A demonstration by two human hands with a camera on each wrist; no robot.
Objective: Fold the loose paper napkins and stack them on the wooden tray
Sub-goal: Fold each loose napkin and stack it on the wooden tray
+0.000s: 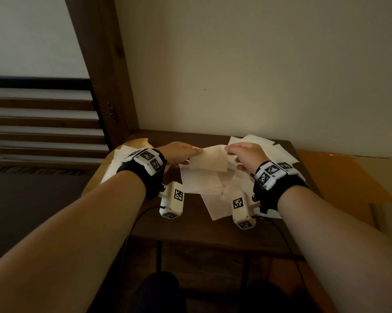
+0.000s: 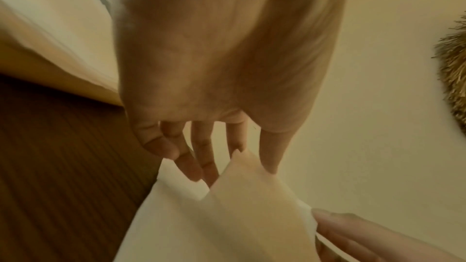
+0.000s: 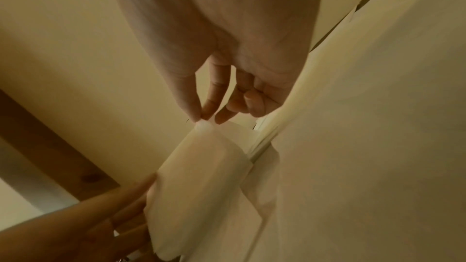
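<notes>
I hold one pale paper napkin in the air between both hands above the dark table. My left hand pinches its left corner, and thumb and forefinger meet on the napkin in the left wrist view. My right hand pinches the right corner; in the right wrist view thumb and forefinger tips close on the napkin. Several loose napkins lie spread under and behind the hands. The light wooden tray sits at the table's left end with white napkins on it, partly hidden by my left wrist.
A plain wall rises right behind the table. A dark wooden post stands at the back left. An orange-brown surface adjoins the table on the right. Black cables hang from the wrist cameras over the front edge.
</notes>
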